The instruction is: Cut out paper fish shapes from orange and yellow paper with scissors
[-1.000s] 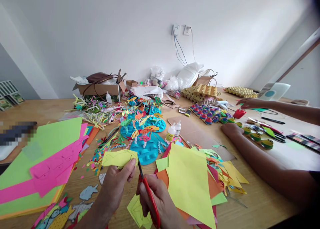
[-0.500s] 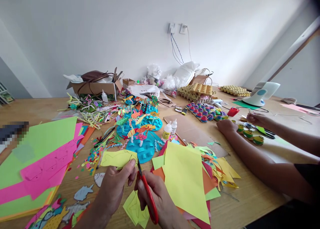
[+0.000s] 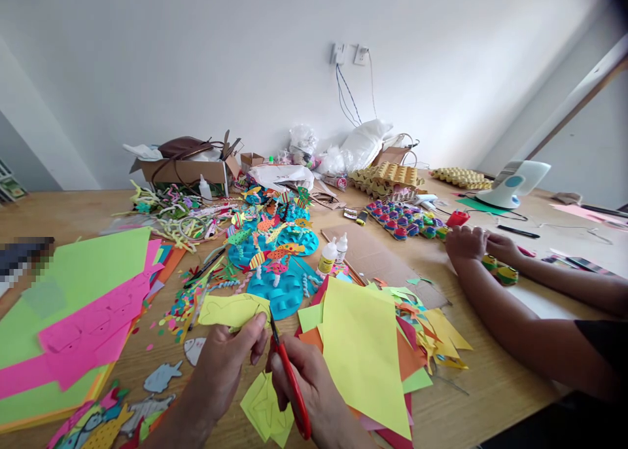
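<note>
My left hand (image 3: 228, 364) pinches a yellow paper strip (image 3: 223, 310) with pencil outlines drawn on it. My right hand (image 3: 309, 380) grips red-handled scissors (image 3: 293, 387), whose dark blades point up at the strip's right end. Below and between the hands lie yellow pieces (image 3: 267, 410) with a drawn shape. Just right of my right hand is a large yellow sheet (image 3: 362, 351) on a stack of coloured paper. Grey fish cutouts (image 3: 163, 377) rest left of my left wrist.
Blue discs (image 3: 279, 292) with paper fish stand ahead, beside glue bottles (image 3: 327, 256). Pink and green sheets (image 3: 93, 318) cover the left. At the right, another person's hands (image 3: 478, 245) work near painted egg cartons (image 3: 405, 221). A box (image 3: 184, 174) sits by the wall.
The other person's hands have come together at the red object, and their scissors no longer show. My hands, the strip and my scissors look nearly unchanged.
</note>
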`<state>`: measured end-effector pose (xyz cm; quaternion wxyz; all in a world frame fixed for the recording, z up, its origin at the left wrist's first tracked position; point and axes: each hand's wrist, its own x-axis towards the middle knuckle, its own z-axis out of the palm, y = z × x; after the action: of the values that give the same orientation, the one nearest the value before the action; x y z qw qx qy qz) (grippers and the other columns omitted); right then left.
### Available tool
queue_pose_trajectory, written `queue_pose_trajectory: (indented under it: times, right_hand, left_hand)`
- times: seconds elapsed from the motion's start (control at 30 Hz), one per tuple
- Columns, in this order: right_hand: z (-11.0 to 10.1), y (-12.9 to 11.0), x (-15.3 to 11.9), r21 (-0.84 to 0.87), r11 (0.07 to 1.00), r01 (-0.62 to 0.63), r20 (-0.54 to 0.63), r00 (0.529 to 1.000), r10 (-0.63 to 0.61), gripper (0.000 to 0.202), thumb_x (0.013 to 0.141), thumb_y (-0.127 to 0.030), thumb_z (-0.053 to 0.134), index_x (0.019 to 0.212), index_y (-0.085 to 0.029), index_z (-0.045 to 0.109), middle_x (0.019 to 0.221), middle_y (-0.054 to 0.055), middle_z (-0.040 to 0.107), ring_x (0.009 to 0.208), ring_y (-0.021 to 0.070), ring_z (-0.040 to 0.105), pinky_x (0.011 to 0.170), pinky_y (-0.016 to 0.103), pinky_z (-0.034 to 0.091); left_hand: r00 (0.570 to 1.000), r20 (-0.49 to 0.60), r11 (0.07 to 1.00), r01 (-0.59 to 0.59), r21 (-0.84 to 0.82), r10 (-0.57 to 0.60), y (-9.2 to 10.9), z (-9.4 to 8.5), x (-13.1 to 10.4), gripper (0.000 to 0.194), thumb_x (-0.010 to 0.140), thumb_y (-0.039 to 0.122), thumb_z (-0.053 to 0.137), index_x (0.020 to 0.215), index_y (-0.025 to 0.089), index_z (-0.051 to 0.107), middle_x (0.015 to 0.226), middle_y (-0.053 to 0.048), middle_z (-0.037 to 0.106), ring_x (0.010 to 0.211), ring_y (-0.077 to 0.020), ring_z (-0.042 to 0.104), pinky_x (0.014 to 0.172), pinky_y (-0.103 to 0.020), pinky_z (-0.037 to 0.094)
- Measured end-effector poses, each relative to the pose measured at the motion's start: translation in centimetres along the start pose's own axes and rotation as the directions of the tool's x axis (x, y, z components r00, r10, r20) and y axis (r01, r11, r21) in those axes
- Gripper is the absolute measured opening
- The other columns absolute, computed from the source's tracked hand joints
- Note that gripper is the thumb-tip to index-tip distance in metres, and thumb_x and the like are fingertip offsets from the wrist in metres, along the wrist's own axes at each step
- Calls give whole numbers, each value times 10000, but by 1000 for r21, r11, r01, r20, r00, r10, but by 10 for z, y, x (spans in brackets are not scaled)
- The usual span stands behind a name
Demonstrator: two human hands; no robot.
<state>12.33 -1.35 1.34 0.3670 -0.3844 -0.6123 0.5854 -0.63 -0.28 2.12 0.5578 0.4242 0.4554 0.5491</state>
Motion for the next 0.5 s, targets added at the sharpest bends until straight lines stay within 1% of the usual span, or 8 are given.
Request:
queue_pose_trajectory:
  times: [0.17,0.33,0.5]
  right_hand:
    - [0,2,0,-10,1000,12,-17,1000,-12,305,825,-381,403,596,-182,429,489,-63,322,422,72,330,381,170,274]
    - [0,4,0,-18,1000,-3,-23,1000,3,305,829,-385,397,601,-186,427,474,-62,327,417,78,337,376,175,274]
    - [-2,5,-1,-25,1000,-16,-38,999,15,302,816,-374,414,577,-190,408,472,-61,329,408,72,332,367,172,270]
  left_hand:
    - [1000,-28,999,-11,32,12,-4,-2,2,340,797,294,534,485,195,441,443,63,393,449,-100,370,441,-236,308]
    - [1000,8,999,-11,37,11,-4,-2,3,327,798,290,531,498,199,435,451,67,384,456,-101,368,441,-230,313]
    - [1000,14,996,-21,81,20,0,-3,3,316,795,293,521,507,205,427,455,68,391,449,-103,370,437,-231,323]
